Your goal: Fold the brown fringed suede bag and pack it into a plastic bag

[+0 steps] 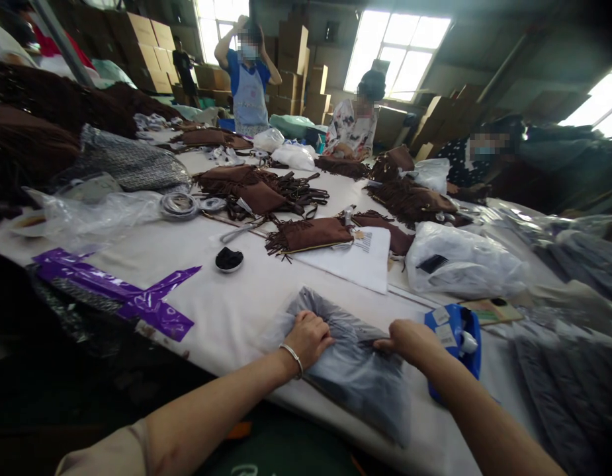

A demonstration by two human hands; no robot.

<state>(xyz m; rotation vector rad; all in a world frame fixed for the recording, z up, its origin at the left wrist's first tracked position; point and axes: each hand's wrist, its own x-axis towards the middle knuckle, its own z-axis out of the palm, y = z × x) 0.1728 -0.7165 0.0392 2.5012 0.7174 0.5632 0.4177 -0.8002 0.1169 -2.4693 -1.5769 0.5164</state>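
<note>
A clear plastic bag [368, 383] with something dark grey inside lies slanted near the table's front edge. My left hand [310, 337], a bangle at its wrist, is closed on the bag's upper left part with its fingers curled into the film. At the bag's right edge, my right hand [403, 340] pinches the film, thumb pointing left. What exactly is inside the bag cannot be made out. Just right of my right hand stands a blue plastic holder [457, 330] with white labels on it.
Brown fringed pouches [315, 236] lie on the white table [151, 241], one by a white sheet [362, 261]. A small dish [229, 260] holds something black. Purple tape [157, 304] marks the left edge. Stacked bagged grey items [564, 390] sit right. Several people work opposite.
</note>
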